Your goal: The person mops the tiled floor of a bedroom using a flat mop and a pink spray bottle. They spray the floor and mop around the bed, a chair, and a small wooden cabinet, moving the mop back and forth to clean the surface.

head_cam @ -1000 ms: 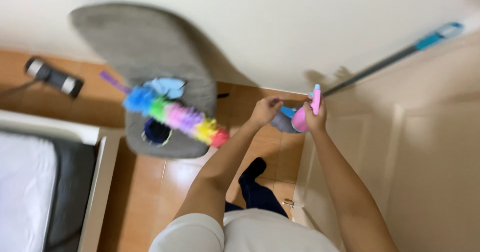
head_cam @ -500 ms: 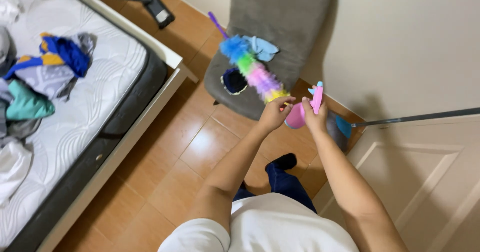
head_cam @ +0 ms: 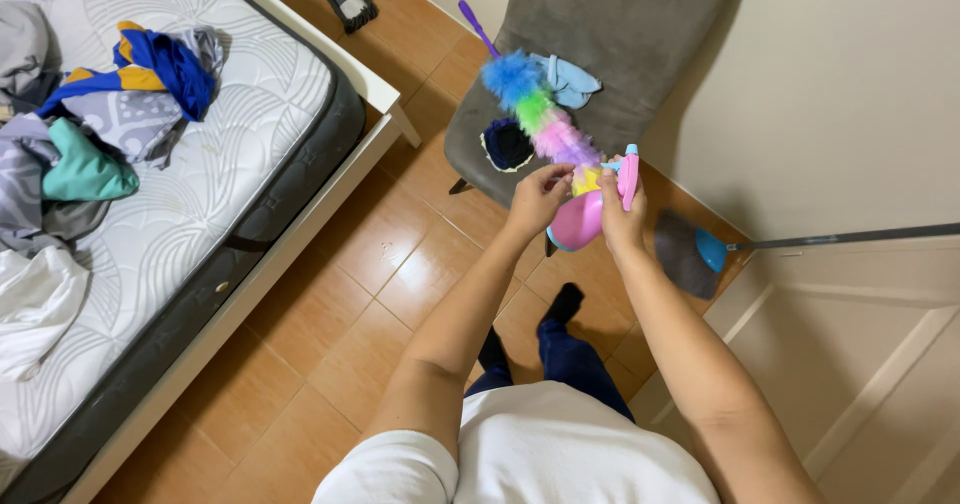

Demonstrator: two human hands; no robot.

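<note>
Fingers of the left hand pinch the yellow end of a rainbow-coloured feather duster, while the right hand is clenched around the neck of a pink spray bottle, its pink trigger poking up just right of centre in the frame. Both hands meet in mid-air above the tiled floor, in front of a grey upholstered chair at the upper middle. On the chair seat lie a light blue cloth and a dark blue, pale-edged item, with the duster's fluffy head hanging over them. As a judgement, the step in hand is a juggling of the two cleaning tools, sorting out the grip on each; any next move calls for separating them so one hand has a firm hold on one tool alone. At the right edge a broom with a blue collar leans by the wall. A mattress strewn with clothes fills the left of the frame.
</note>
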